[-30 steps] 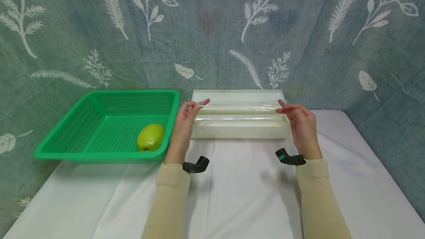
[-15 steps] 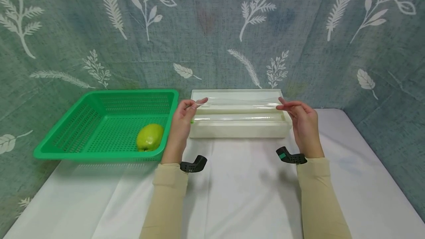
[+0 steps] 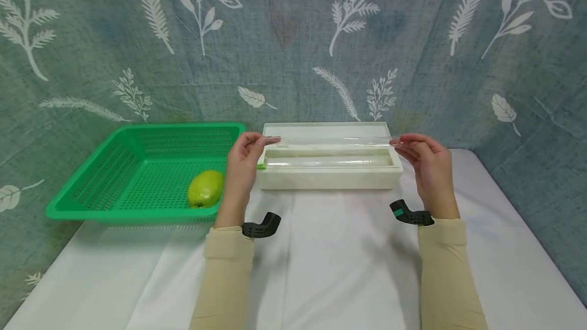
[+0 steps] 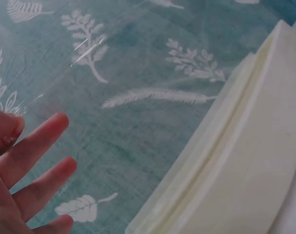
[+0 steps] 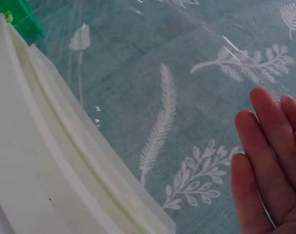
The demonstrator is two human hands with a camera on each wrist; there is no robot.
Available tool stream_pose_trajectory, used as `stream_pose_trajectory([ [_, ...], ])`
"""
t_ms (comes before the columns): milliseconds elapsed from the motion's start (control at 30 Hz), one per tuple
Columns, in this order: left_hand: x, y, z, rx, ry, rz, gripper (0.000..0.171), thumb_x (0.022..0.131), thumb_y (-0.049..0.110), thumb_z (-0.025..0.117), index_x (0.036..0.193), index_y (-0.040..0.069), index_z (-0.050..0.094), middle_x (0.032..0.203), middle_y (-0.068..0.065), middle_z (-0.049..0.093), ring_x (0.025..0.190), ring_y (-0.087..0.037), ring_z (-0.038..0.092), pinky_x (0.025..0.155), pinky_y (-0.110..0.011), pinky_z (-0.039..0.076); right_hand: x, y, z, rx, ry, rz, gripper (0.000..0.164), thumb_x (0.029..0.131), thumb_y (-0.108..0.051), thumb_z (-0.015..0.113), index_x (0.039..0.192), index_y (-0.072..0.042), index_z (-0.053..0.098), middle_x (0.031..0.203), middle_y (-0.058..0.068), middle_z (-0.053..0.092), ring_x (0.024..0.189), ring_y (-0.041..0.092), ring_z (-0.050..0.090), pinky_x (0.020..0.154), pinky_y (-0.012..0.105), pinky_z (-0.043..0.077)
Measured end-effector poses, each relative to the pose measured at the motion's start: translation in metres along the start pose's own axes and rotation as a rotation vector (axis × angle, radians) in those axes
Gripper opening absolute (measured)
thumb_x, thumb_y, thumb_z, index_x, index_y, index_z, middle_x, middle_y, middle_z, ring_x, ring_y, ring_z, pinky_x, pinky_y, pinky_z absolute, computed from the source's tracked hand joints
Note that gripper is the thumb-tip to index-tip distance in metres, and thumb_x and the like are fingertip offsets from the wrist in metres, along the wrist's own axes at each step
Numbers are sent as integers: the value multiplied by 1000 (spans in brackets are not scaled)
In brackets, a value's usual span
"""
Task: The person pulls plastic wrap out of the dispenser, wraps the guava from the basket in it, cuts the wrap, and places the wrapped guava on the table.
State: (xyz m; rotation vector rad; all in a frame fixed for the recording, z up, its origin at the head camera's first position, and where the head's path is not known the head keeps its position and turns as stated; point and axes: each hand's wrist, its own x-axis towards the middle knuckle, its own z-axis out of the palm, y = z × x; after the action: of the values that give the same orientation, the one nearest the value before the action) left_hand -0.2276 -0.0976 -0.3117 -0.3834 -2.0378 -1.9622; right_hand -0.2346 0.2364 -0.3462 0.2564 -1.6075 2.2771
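Note:
A sheet of clear cling film (image 3: 337,141) stretches between my two hands, above a long white cling film box (image 3: 330,180) whose lid stands up at the back. My left hand (image 3: 242,167) pinches the film's left corner between thumb and index finger, its other fingers spread in the left wrist view. At the opposite corner, my right hand (image 3: 430,172) pinches the film too; the right wrist view shows the film (image 5: 231,44) running taut from its fingertips. Inside the box lies the film roll (image 3: 327,162). A small green piece (image 3: 261,166) sits at the box's left end.
Left of the box stands a green perforated basket (image 3: 137,215), holding a yellow-green fruit (image 3: 205,189) near its right front corner. A white cloth (image 3: 330,258) covers the table. Patterned blue-green fabric (image 3: 284,65) hangs right behind the box.
Both hands have drawn apart, the left one leftward and the right one rightward, pulling the film wider and tauter. The left hand has also risen slightly. Box and basket stay put.

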Motion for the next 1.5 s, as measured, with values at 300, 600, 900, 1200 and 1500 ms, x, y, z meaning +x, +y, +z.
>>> stream_pose_trajectory([
  [300,-2,10,3,35,-7,-3,25,91,19,51,102,-3,50,103,-14,63,110,-13,48,93,-36,31,-1,-1,-2,-91,-111,114,38,91,-22,51,109,11,52,92,15,62,83,27,62,74,33,50],
  [600,-3,15,4,64,-8,10,25,92,19,50,103,-4,50,103,-15,63,110,-17,49,94,-37,31,1,-1,-2,-103,-203,243,31,88,-16,56,110,6,51,72,8,46,60,16,45,52,22,44],
  [900,-5,18,4,93,-2,35,21,91,17,51,101,-2,53,96,-15,64,101,-15,54,91,-34,35,-3,-6,-5,100,-227,182,28,92,-8,48,112,11,47,68,7,49,58,14,45,51,21,44],
  [1200,-7,27,4,151,64,97,19,88,14,56,97,-2,58,84,-7,59,77,-18,55,72,-26,43,-1,-9,0,225,-179,50,23,92,-5,47,110,8,51,72,9,52,60,16,46,53,22,43],
  [1500,-10,35,1,217,80,194,15,86,11,59,92,-2,62,93,-6,54,90,-13,49,80,-31,43,-5,-15,3,268,-173,-1,23,91,-3,48,110,9,50,73,10,49,61,16,45,53,23,43],
])
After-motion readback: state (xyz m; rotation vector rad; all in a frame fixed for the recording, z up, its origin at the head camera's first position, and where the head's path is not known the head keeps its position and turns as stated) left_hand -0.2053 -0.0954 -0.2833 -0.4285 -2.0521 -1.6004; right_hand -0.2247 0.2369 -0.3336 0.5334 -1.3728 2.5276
